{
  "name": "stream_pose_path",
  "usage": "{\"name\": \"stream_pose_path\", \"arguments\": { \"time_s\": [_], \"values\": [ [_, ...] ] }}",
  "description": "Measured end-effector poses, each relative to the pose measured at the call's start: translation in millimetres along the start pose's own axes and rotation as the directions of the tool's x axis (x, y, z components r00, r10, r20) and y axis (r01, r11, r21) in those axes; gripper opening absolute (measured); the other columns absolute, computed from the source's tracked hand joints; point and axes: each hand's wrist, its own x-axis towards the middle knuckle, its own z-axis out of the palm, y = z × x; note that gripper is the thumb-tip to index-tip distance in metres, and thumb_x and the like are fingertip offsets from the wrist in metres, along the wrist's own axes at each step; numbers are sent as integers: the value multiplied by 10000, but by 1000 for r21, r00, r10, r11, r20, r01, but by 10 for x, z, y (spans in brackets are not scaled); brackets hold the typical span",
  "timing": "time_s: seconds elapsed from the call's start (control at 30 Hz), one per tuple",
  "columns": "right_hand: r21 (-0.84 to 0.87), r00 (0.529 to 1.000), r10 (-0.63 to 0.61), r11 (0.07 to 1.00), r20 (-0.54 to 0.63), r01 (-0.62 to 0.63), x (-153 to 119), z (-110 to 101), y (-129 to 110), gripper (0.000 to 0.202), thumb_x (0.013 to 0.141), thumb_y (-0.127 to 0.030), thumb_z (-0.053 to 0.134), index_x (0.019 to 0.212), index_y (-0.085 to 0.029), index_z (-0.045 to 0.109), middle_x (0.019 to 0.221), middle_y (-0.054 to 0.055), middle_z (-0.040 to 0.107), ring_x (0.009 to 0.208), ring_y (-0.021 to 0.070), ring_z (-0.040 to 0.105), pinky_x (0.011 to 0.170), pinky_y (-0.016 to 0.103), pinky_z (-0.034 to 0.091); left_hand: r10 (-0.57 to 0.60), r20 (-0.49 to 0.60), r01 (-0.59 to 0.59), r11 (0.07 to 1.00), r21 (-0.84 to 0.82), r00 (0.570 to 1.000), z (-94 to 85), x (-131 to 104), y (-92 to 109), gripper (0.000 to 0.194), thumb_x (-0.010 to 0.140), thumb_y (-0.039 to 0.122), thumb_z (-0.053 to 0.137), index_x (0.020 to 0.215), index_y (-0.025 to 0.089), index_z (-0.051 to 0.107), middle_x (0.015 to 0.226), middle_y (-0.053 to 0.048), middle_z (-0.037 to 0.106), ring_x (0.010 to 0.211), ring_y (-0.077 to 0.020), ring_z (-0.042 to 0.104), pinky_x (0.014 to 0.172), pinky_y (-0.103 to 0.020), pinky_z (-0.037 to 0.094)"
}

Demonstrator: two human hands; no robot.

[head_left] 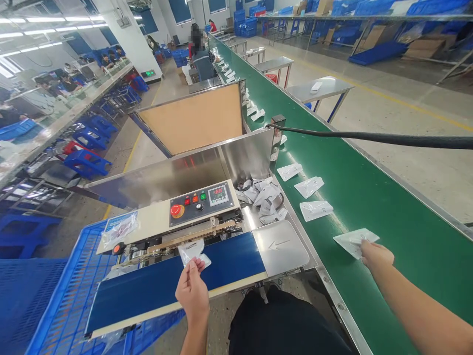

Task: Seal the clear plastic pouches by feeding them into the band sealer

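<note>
My left hand pinches the lower edge of a small white pouch, whose top side meets the sealing machine above its blue belt. Out to the right, my right hand has its fingers closed on the corner of another white pouch over the green conveyor. Three more pouches lie on the conveyor just beyond it, one of them a printed pouch. A heap of pouches rests on the metal surface right of the control panel.
A blue crate stands under the machine's left end. Behind the machine rise a metal guard and a tan board. A black cable crosses above the conveyor. Further up the line, a person sits beside the conveyor.
</note>
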Motion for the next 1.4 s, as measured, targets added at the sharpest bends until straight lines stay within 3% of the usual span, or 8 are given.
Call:
{"name": "stream_pose_path", "arguments": {
  "time_s": [0.23, 0.37, 0.47, 0.63, 0.87, 1.07, 1.27, 1.4],
  "values": [
    [322, 974, -180, 938, 140, 127, -703, -77, -800, 630, 810, -794, 640, 898, -177, 732, 789, 127, 759, 727, 266, 700, 706, 371, 552, 161, 536, -199, 980, 13, 829, 879, -555, 251, 442, 971, 578, 701, 1088, 175, 836, 1072, -152, 835, 991, -294, 806, 927, -425, 657],
    [516, 745, -564, 783, 355, 347, -1482, -189, -1419, 478, 916, -685, 656, 863, -219, 742, 805, 60, 764, 745, 214, 693, 749, 318, 569, 200, 720, -233, 971, -55, 665, 1314, -843, 326, 491, 988, 578, 678, 1262, 192, 808, 1302, -168, 792, 1176, -322, 766, 1030, -430, 615],
    [630, 592, -640, 729, 490, 268, -1890, -200, -1631, 450, 931, -656, 685, 956, -219, 792, 866, 64, 787, 771, 214, 707, 759, 313, 591, 132, 722, -132, 990, -57, 680, 1401, -910, 305, 514, 989, 603, 660, 1201, 165, 824, 1217, -174, 818, 1105, -332, 781, 987, -437, 622],
    [651, 525, -560, 759, 641, 15, -2104, -129, -1657, 543, 943, -687, 654, 1136, -208, 820, 1076, 128, 821, 983, 300, 764, 883, 397, 628, -62, 623, 88, 996, -12, 780, 1249, -846, 177, 508, 864, 626, 790, 1021, 147, 851, 1057, -183, 836, 960, -335, 785, 878, -403, 614],
    [674, 421, -654, 728, 629, 124, -2107, -113, -1806, 358, 933, -560, 683, 984, -247, 849, 1025, 114, 821, 944, 309, 756, 907, 435, 607, -75, 609, 112, 993, -23, 789, 1179, -735, 91, 542, 874, 615, 782, 1100, 126, 850, 1076, -187, 835, 982, -338, 776, 901, -414, 605],
    [604, 431, -627, 769, 649, 210, -2091, -83, -1799, 384, 959, -583, 648, 996, -245, 826, 1001, 106, 819, 939, 314, 750, 890, 428, 579, -131, 652, 163, 987, 11, 746, 1135, -690, 93, 536, 865, 642, 781, 1011, 133, 866, 978, -152, 831, 887, -302, 747, 762, -344, 582],
    [552, 652, -426, 834, 627, 13, -2204, 15, -1549, 633, 944, -805, 550, 1038, -216, 761, 917, 112, 778, 864, 296, 710, 802, 392, 581, -138, 567, 179, 984, -18, 812, 1097, -752, 16, 577, 871, 679, 759, 1045, 136, 850, 1002, -145, 823, 858, -263, 718, 728, -307, 557],
    [572, 590, -417, 815, 692, -95, -2201, 24, -1564, 642, 899, -829, 598, 991, -213, 756, 937, 103, 782, 865, 286, 707, 791, 368, 577, -104, 625, 151, 988, -22, 774, 1099, -722, 21, 545, 863, 664, 774, 999, 142, 857, 984, -141, 825, 883, -279, 726, 753, -318, 567]
  ]
}}
